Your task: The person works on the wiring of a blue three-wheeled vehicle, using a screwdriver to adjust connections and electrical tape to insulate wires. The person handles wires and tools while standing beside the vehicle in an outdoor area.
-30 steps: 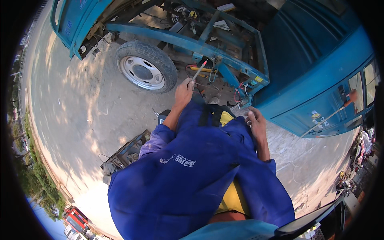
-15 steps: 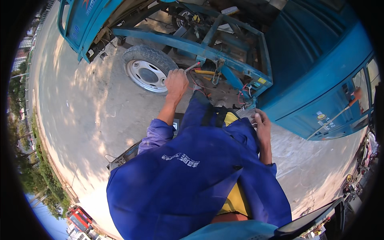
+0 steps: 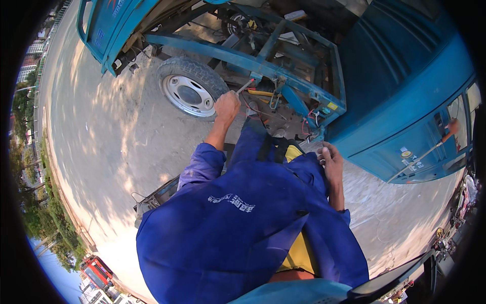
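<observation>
My left hand [image 3: 228,105] is closed round a thin pale rod with a red tip [image 3: 246,86]. The rod points up and right, its tip at the lower edge of the blue vehicle frame [image 3: 217,50], near some red wires [image 3: 259,107] and a yellow piece [image 3: 263,93]. Whether the tip touches the frame, I cannot tell. Beside my right knee, my right hand [image 3: 332,163] is held low with its fingers curled. What it holds, if anything, is hidden.
A tyre on a silver wheel [image 3: 190,93] stands left of the frame. The blue cab [image 3: 405,126] fills the right side. Loose wires [image 3: 311,119] hang at the frame's corner. Concrete ground [image 3: 106,131] stretches to the left, and a red vehicle [image 3: 97,272] stands far behind.
The view has shifted slightly, and the vehicle sits a little lower and further right in it. My left hand keeps its grip on the rod, while my right hand has hardly moved.
</observation>
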